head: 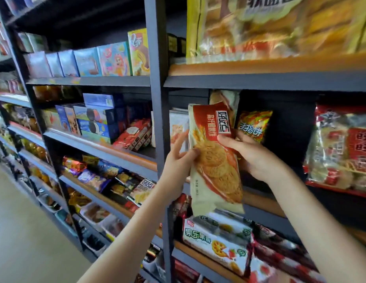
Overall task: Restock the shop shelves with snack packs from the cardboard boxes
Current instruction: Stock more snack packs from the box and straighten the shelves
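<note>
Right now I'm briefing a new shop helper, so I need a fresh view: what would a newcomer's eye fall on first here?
First the tall biscuit pack, held upright mid-frame by the left hand and the right hand in front of the middle shelf. Next comes the big yellow bag on the top shelf at upper right. Then the stacked blue boxes in the left bay.

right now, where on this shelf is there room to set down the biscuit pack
One bare stretch: the middle shelf between the orange snack bag and the big red bag, right of the biscuit pack. Crowded: the white packs by the post, left of it, and the shelf below is full.
</note>
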Demonstrator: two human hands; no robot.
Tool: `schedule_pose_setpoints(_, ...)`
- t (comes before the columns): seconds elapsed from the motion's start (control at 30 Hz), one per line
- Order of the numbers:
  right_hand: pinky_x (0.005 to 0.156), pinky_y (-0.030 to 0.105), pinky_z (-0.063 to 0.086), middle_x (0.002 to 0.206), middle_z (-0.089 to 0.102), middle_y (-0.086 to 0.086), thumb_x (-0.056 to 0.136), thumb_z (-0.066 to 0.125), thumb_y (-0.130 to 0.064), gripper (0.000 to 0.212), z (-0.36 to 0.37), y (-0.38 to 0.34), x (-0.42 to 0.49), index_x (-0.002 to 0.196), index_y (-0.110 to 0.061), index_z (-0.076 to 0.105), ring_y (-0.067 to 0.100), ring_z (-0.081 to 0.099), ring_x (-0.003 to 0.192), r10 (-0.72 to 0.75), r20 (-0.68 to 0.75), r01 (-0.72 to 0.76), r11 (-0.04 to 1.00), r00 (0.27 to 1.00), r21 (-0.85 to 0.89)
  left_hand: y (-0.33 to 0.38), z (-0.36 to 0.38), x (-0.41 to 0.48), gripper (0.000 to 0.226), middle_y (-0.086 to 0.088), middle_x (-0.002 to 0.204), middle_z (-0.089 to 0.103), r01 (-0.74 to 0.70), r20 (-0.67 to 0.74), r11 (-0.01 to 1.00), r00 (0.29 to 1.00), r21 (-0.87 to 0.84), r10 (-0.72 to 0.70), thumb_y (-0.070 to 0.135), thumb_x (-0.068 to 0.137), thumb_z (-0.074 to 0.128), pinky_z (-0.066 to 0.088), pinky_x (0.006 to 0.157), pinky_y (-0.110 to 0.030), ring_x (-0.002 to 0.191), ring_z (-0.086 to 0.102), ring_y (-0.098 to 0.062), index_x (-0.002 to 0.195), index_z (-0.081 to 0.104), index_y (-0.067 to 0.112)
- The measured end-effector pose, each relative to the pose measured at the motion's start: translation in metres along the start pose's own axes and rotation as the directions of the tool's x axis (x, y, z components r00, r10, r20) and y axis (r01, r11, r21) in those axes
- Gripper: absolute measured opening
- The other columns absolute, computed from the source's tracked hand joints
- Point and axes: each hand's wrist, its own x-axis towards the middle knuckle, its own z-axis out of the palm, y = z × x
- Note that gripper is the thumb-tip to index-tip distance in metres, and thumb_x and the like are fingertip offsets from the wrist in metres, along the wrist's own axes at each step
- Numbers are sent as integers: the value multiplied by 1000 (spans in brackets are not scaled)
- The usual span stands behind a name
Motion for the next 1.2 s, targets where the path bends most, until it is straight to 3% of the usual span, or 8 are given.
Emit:
schedule_pose_setpoints(0.13,87,44,54,103,73,8,66,69,-47,54,-38,0,-8,110,-16,65,27,69,95,216,134,-213,976,967,-34,-7,32,29,48,-7,121,64,12,-129,993,991,-121,-28,12,96,51,55,87,-47,103,66,-27,137,43,35)
schedule_pose_setpoints(0.27,66,39,59,97,72,9,65,70,-26,52,-63,7,-9,114,-13,60,21,68,86,169,39,-171,982,985,78,-20,54,51,50,-5,127,57,90,-106,986,989,-142,-106,16,97,51,52,93,-51,110,62,-27,140,30,31)
schedule_pose_setpoints(0.4,64,32,54,102,66,7,69,71,-4,48,-84,10,-5,113,-16,55,20,66,88,48,-179,-35,997,983,71,-32,55,55,92,-13,144,36,17,-99,936,995,353,20,22,74,77,37,109,-46,132,39,-31,143,17,22)
schedule_pose_setpoints(0.47,65,30,54,100,66,8,69,71,0,45,-95,10,-2,109,-15,56,19,66,85,8,-231,1,999,973,36,-32,50,57,125,-22,155,4,-191,25,725,972,662,233,24,65,85,17,117,-50,144,8,-35,152,-5,19)
schedule_pose_setpoints(0.6,70,31,53,91,69,3,74,71,0,31,-104,4,3,96,-18,59,19,67,82,-40,-302,46,999,952,12,-29,44,69,129,-15,157,-23,-425,465,-193,838,884,286,62,70,71,-11,113,-60,144,-24,-34,145,-26,24)
schedule_pose_setpoints(0.7,69,31,54,87,70,0,76,72,-3,30,-102,5,6,95,-22,60,18,68,79,-41,-327,36,999,944,-20,-28,46,81,131,-11,160,-2,-485,564,-348,807,803,177,69,68,67,-11,111,-61,148,-7,-30,147,-26,21)
schedule_pose_setpoints(0.9,81,34,54,109,68,3,69,75,-18,52,-96,10,11,117,-24,56,21,66,98,-117,-338,138,990,934,39,-31,46,94,103,-10,136,40,-552,552,-59,809,832,203,42,72,73,36,104,-40,127,39,-32,150,12,14)
schedule_pose_setpoints(1.2,97,38,49,112,63,-2,73,76,-27,59,-43,24,39,125,-22,48,16,60,110,-37,-183,34,999,982,-20,-31,38,106,91,-9,130,45,-340,155,482,911,807,383,46,67,78,47,91,-46,121,45,-30,135,30,8)
